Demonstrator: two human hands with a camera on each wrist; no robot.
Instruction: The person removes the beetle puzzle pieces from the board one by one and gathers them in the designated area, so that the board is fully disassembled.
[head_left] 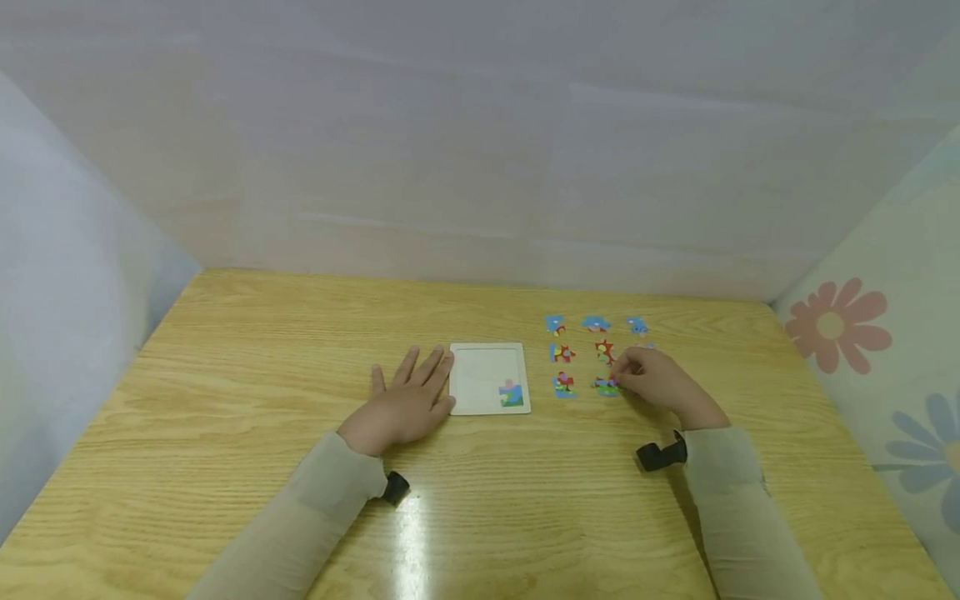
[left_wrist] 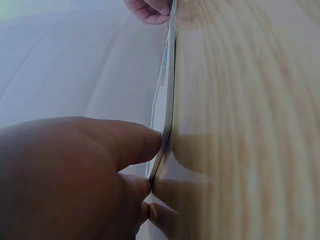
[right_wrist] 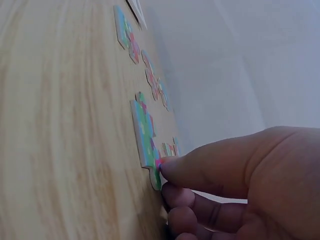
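Observation:
A square white puzzle tray (head_left: 488,412) lies flat, with one blue, green and pink piece (head_left: 512,395) in its lower right corner. My left hand (head_left: 401,408) is flat and spread on the table, its thumb and fingertips touching the tray's left edge. To the right of the tray, my right hand (head_left: 660,385) pinches a puzzle piece (right_wrist: 156,172) between thumb and finger. That piece sits right against a green and blue puzzle piece (right_wrist: 142,132) at the near end of the loose pieces. The pinched piece is partly hidden by the fingers.
Several loose puzzle pieces lie in rows right of the tray, among them a blue one (head_left: 596,323) at the back and a red one (head_left: 562,353). A pale cloth wall (head_left: 480,167) closes the back of the wooden table (head_left: 510,500). Flower-printed cloth (head_left: 862,350) hangs on the right.

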